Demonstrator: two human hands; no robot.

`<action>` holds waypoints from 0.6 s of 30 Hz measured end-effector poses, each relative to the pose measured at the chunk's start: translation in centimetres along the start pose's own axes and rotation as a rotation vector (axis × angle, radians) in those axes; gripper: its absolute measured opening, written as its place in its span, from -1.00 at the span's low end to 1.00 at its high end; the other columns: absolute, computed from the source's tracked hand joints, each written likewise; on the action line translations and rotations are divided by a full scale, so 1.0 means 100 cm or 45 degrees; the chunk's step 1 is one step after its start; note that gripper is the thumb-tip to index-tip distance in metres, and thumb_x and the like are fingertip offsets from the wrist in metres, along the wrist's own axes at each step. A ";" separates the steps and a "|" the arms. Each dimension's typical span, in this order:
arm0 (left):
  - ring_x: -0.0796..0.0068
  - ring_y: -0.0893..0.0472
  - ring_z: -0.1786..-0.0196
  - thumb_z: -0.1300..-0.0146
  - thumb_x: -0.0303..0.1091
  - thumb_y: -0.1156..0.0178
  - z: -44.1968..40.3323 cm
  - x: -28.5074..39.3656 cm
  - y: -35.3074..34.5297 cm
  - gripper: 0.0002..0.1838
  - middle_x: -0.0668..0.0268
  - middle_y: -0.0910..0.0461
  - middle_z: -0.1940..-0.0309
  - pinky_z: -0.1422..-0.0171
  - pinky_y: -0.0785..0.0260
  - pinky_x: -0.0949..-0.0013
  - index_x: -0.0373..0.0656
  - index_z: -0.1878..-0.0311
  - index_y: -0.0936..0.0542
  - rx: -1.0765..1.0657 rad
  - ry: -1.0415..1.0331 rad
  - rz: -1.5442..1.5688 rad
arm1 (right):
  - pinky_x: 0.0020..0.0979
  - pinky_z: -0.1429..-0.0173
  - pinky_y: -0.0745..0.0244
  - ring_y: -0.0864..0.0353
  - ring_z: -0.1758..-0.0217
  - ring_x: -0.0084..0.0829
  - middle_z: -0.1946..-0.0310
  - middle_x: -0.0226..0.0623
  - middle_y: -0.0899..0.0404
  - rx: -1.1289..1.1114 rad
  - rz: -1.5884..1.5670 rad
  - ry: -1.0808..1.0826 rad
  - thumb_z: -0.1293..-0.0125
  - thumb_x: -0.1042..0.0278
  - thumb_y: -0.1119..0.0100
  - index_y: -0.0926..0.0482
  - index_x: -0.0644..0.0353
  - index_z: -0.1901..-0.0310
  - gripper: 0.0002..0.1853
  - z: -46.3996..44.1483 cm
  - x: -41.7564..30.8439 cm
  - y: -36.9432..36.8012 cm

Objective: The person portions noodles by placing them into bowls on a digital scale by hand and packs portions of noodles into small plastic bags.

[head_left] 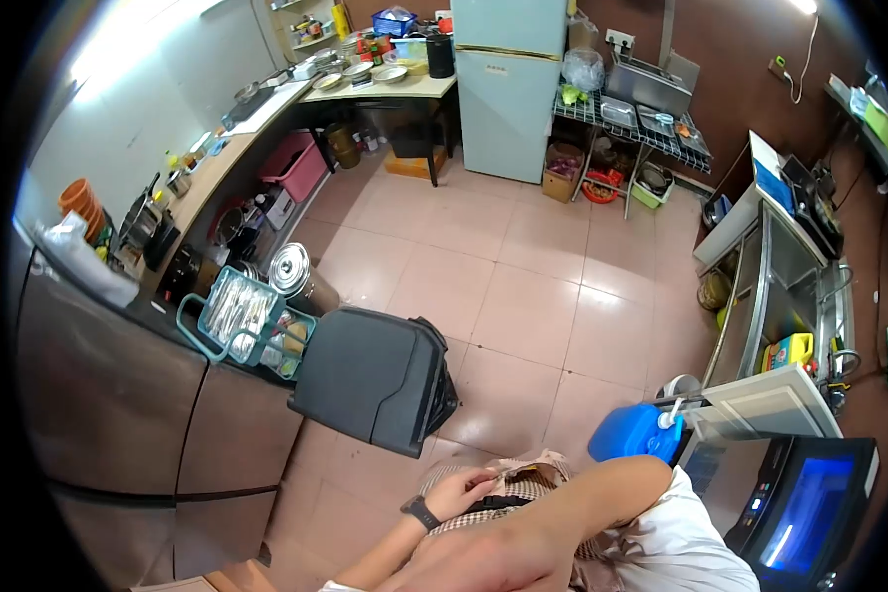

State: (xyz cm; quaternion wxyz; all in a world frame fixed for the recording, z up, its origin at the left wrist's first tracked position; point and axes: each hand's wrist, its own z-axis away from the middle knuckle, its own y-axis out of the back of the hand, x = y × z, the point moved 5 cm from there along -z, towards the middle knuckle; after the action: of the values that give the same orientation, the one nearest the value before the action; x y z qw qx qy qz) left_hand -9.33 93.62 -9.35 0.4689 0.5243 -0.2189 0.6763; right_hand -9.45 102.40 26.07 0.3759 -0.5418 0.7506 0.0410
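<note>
Brown-and-white checked cloth [535, 483] lies gathered at the person's waist, crossed by a soft black strap [503, 503]. On it rests the left hand [454, 496], fingers loosely curled, a smooth dark watch [421, 512] at its wrist; whether it grips the weave, I cannot tell. Bare and bent, the right arm [592, 505] cuts across in front, under a crumpled white sleeve [676, 533], and I can't make out what the right hand does. Just ahead on the left, a bulky black thing [365, 370], round-cornered and smooth, stands in the way on glossy pink tiles [528, 301]. Beside it sit a teal plastic basket [189, 333] of cutlery and a round-lidded steel pot [316, 293]. A blue jug [627, 432] stands near the right elbow, beside a glossy blue-lit oven [807, 513].
</note>
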 end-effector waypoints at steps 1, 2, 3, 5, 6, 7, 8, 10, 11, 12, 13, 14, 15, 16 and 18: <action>0.39 -0.73 0.12 -0.45 -0.23 -0.23 -0.020 0.004 0.001 -0.65 0.13 -0.73 0.05 -0.04 -0.57 0.34 -0.20 -0.18 -0.64 -0.074 0.016 0.023 | -0.26 -0.10 -0.52 -0.64 -0.03 -0.09 0.00 0.03 -0.63 0.017 -0.006 0.033 -0.59 0.40 0.09 -0.54 0.46 -0.14 -0.68 0.006 -0.011 0.017; 0.38 -0.73 0.13 -0.45 -0.21 -0.22 -0.041 0.007 0.004 -0.65 0.13 -0.73 0.08 -0.02 -0.56 0.34 -0.20 -0.17 -0.64 -0.074 0.014 -0.025 | -0.26 -0.10 -0.52 -0.64 -0.03 -0.09 0.00 0.03 -0.63 0.034 -0.012 0.067 -0.59 0.40 0.09 -0.54 0.46 -0.14 -0.68 0.012 -0.021 0.034; 0.36 -0.72 0.15 -0.45 -0.20 -0.22 -0.062 0.011 0.010 -0.65 0.12 -0.73 0.11 0.00 -0.55 0.33 -0.20 -0.15 -0.65 -0.074 0.004 -0.073 | -0.25 -0.11 -0.52 -0.64 -0.04 -0.08 -0.01 0.03 -0.63 0.067 -0.014 0.138 -0.59 0.40 0.10 -0.54 0.47 -0.13 -0.68 0.016 -0.028 0.051; 0.31 -0.71 0.14 -0.44 -0.15 -0.21 -0.110 0.020 0.020 -0.65 0.12 -0.73 0.16 -0.01 -0.53 0.31 -0.17 -0.13 -0.65 -0.100 0.001 -0.105 | -0.25 -0.12 -0.52 -0.64 -0.05 -0.08 -0.02 0.03 -0.63 0.095 -0.021 0.225 -0.59 0.41 0.11 -0.54 0.47 -0.13 -0.68 0.020 -0.044 0.093; 0.30 -0.71 0.13 -0.45 -0.15 -0.20 -0.137 0.025 0.025 -0.65 0.12 -0.73 0.15 -0.02 -0.53 0.31 -0.17 -0.13 -0.65 -0.137 -0.005 -0.131 | -0.25 -0.12 -0.52 -0.64 -0.05 -0.08 -0.03 0.03 -0.63 0.085 -0.033 0.244 -0.59 0.41 0.11 -0.54 0.48 -0.13 -0.67 0.022 -0.051 0.117; 0.29 -0.71 0.13 -0.45 -0.15 -0.20 -0.165 0.033 0.033 -0.65 0.12 -0.73 0.15 -0.03 -0.53 0.31 -0.17 -0.13 -0.65 -0.179 -0.010 -0.157 | -0.25 -0.12 -0.52 -0.64 -0.04 -0.08 -0.03 0.02 -0.63 0.088 -0.010 0.266 -0.59 0.41 0.11 -0.54 0.48 -0.12 -0.67 0.022 -0.059 0.142; 0.28 -0.71 0.12 -0.45 -0.14 -0.19 -0.192 0.040 0.040 -0.65 0.11 -0.73 0.15 -0.03 -0.52 0.31 -0.17 -0.13 -0.65 -0.230 -0.015 -0.181 | -0.25 -0.12 -0.52 -0.65 -0.04 -0.08 -0.03 0.01 -0.63 0.091 0.013 0.288 -0.59 0.41 0.12 -0.54 0.49 -0.12 -0.67 0.021 -0.068 0.168; 0.20 -0.71 0.15 -0.43 -0.15 -0.20 -0.260 0.060 0.065 -0.66 0.09 -0.72 0.18 0.01 -0.53 0.26 -0.16 -0.11 -0.67 -0.140 -0.239 -0.255 | -0.25 -0.12 -0.52 -0.65 -0.04 -0.10 -0.03 0.00 -0.63 0.134 0.085 0.315 -0.59 0.41 0.12 -0.55 0.49 -0.12 -0.67 0.012 -0.088 0.222; 0.19 -0.72 0.16 -0.42 -0.14 -0.21 -0.288 0.073 0.081 -0.66 0.09 -0.72 0.19 0.03 -0.54 0.24 -0.16 -0.09 -0.68 -0.143 -0.201 -0.304 | -0.25 -0.12 -0.52 -0.65 -0.03 -0.10 -0.03 -0.01 -0.64 0.166 0.096 0.319 -0.59 0.42 0.12 -0.55 0.50 -0.11 -0.67 0.006 -0.097 0.247; 0.17 -0.72 0.17 -0.40 -0.13 -0.22 -0.318 0.092 0.098 -0.65 0.09 -0.72 0.19 0.05 -0.55 0.23 -0.17 -0.07 -0.68 -0.128 -0.166 -0.351 | -0.25 -0.12 -0.52 -0.65 -0.03 -0.11 -0.02 -0.01 -0.64 0.204 0.054 0.302 -0.58 0.42 0.11 -0.55 0.50 -0.11 -0.68 -0.003 -0.106 0.268; 0.18 -0.73 0.19 -0.40 -0.11 -0.23 -0.342 0.109 0.112 -0.65 0.08 -0.72 0.19 0.07 -0.56 0.20 -0.17 -0.04 -0.68 -0.091 -0.254 -0.339 | -0.25 -0.13 -0.52 -0.65 -0.03 -0.12 -0.02 -0.01 -0.64 0.183 -0.009 0.193 -0.58 0.43 0.11 -0.55 0.50 -0.11 -0.68 -0.011 -0.113 0.289; 0.17 -0.73 0.20 -0.40 -0.11 -0.22 -0.364 0.120 0.127 -0.66 0.08 -0.72 0.19 0.08 -0.57 0.20 -0.17 -0.03 -0.69 -0.048 -0.253 -0.306 | -0.25 -0.13 -0.51 -0.65 -0.04 -0.13 -0.01 -0.02 -0.64 0.167 -0.070 0.082 -0.58 0.44 0.10 -0.55 0.50 -0.11 -0.68 -0.020 -0.120 0.310; 0.17 -0.73 0.21 -0.39 -0.10 -0.22 -0.382 0.130 0.141 -0.66 0.08 -0.72 0.19 0.09 -0.57 0.20 -0.17 -0.02 -0.69 0.000 -0.245 -0.272 | -0.25 -0.14 -0.51 -0.64 -0.05 -0.13 -0.01 -0.01 -0.64 0.093 -0.148 -0.123 -0.58 0.44 0.10 -0.55 0.50 -0.11 -0.69 -0.024 -0.130 0.331; 0.16 -0.73 0.22 -0.39 -0.10 -0.22 -0.394 0.137 0.154 -0.66 0.08 -0.72 0.20 0.10 -0.57 0.20 -0.16 -0.01 -0.69 0.052 -0.232 -0.238 | -0.25 -0.15 -0.50 -0.64 -0.05 -0.13 -0.02 -0.01 -0.64 0.056 -0.206 -0.158 -0.57 0.45 0.10 -0.55 0.50 -0.11 -0.69 -0.032 -0.133 0.348; 0.15 -0.72 0.16 -0.40 -0.10 -0.21 -0.421 0.143 0.176 -0.66 0.08 -0.72 0.16 0.04 -0.56 0.21 -0.18 0.00 -0.68 0.079 -0.205 -0.241 | -0.25 -0.16 -0.50 -0.63 -0.07 -0.14 -0.03 -0.01 -0.63 0.026 -0.298 -0.068 -0.57 0.47 0.10 -0.55 0.50 -0.11 -0.69 -0.048 -0.129 0.379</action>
State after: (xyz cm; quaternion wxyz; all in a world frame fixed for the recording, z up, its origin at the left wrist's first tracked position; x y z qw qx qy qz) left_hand -45.88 124.37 -7.79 0.4951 0.6096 -0.1844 0.5910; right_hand -42.22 125.79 24.21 0.4036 -0.6207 0.6722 0.0038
